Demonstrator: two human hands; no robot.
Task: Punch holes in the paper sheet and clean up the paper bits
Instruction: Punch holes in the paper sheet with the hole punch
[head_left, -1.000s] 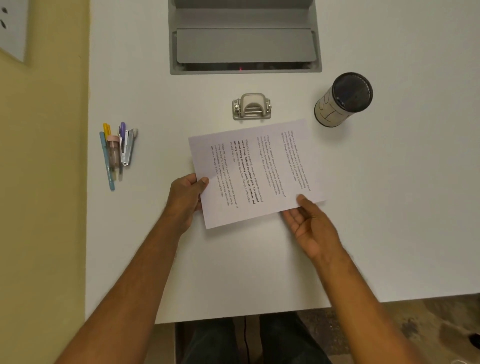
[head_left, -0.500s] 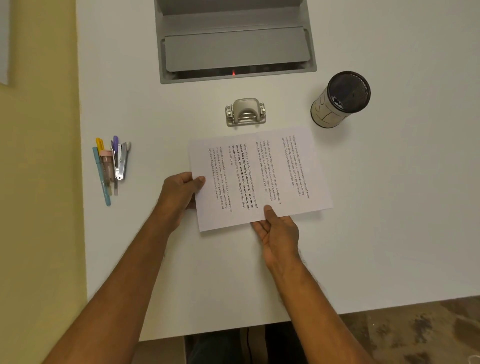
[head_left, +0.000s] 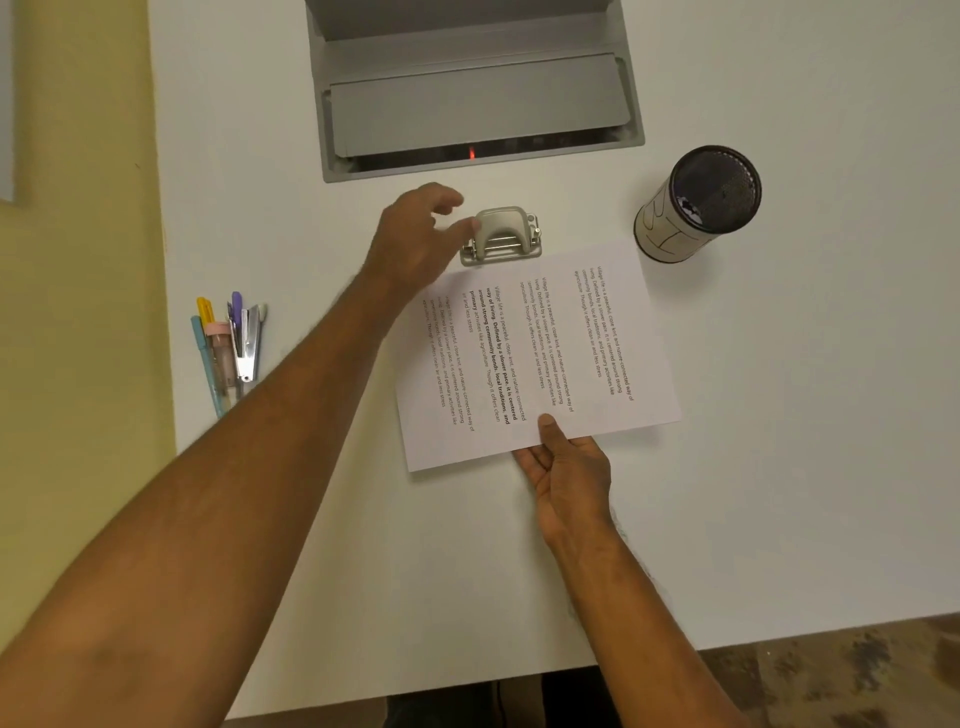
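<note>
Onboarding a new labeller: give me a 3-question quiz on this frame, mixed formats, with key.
1. True or false: the left hand already presses the hole punch down.
2. Which hand pins the paper sheet? A) left B) right C) neither
3. Fill in: the pens and stapler lie to the ___ of the sheet.

Key: 1 false, it is open and only reaching at the punch's side. 2 B, the right hand has its thumb on the near edge. 3 left.
</note>
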